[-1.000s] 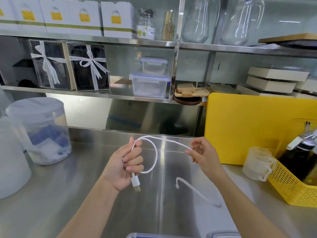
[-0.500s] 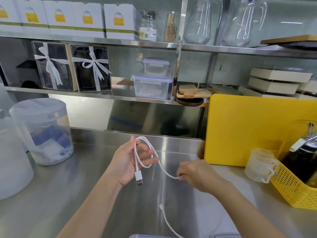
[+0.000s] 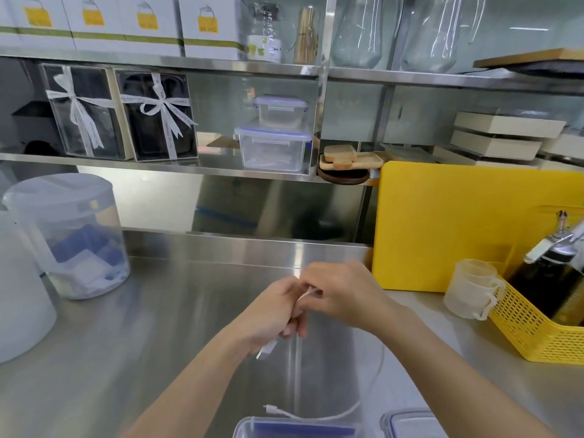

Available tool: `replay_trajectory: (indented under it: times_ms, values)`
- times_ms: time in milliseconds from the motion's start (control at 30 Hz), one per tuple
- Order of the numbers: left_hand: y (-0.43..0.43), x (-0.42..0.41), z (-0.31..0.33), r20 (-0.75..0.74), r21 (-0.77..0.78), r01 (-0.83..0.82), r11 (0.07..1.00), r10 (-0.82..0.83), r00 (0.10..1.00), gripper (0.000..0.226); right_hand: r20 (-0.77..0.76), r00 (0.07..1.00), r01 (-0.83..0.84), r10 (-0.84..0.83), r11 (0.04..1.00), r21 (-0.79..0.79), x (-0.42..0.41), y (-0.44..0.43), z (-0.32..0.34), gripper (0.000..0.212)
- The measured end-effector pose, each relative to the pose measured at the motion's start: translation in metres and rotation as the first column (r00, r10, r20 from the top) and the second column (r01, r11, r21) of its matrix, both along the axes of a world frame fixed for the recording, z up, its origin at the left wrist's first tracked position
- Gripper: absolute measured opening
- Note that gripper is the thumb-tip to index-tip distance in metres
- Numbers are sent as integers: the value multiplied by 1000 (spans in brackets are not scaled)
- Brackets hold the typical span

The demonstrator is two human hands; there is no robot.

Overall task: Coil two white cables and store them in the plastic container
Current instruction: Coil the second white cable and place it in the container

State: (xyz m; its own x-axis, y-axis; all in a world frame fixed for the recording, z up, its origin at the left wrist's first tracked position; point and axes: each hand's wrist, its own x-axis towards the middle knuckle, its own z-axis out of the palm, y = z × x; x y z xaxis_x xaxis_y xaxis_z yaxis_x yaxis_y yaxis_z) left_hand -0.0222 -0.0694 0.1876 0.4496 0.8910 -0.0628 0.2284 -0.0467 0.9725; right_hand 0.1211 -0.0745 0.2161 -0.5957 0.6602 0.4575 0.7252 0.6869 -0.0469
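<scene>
My left hand (image 3: pixel 271 311) is closed around loops of a white cable (image 3: pixel 363 403), and its USB plug (image 3: pixel 267 348) sticks out below the fist. My right hand (image 3: pixel 341 292) meets the left, pinching the cable where it passes between the fingers. The loose tail hangs down under my right wrist, curves left and ends in a small connector (image 3: pixel 271 408) just above the clear plastic container (image 3: pixel 252 426) at the bottom edge. A second clear piece with a blue seal (image 3: pixel 407 422), perhaps the lid, lies to its right. Only one cable is visible.
The steel counter (image 3: pixel 142 343) holds a lidded translucent tub (image 3: pixel 72 235) at the left. A yellow cutting board (image 3: pixel 458 222), stacked measuring cups (image 3: pixel 471 289) and a yellow basket (image 3: pixel 537 330) with a dark bottle stand at the right. Shelves with boxes and containers run behind.
My right hand has swung up and left from the counter side to meet my left hand, laying another loop of cable. The free tail has shortened and its end now hangs near the container.
</scene>
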Motion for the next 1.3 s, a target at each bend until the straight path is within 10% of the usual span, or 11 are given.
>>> replay_trajectory:
  times_ms: [333, 600, 800, 1067, 1300]
  values:
    - [8, -24, 22, 136, -97, 104, 990, -90, 987, 42, -324, 856, 125, -403, 769, -627, 36, 14, 19, 14]
    - [11, -36, 24, 379, -202, 260, 944, -170, 910, 34, -519, 749, 205, -411, 890, -409, 38, 23, 16, 20]
    - [15, -58, 29, 757, -140, 224, 964, -42, 652, 34, -550, 717, 218, -427, 888, -405, 63, 33, -5, 17]
    - [16, -58, 35, 816, -252, 28, 967, 197, 543, 38, 217, 872, 463, -440, 884, -68, 53, 23, -47, 69]
    - [19, -41, 23, 602, -206, -174, 963, 265, 753, 40, 509, 861, 126, 1, 969, -214, -2, -11, -32, 24]
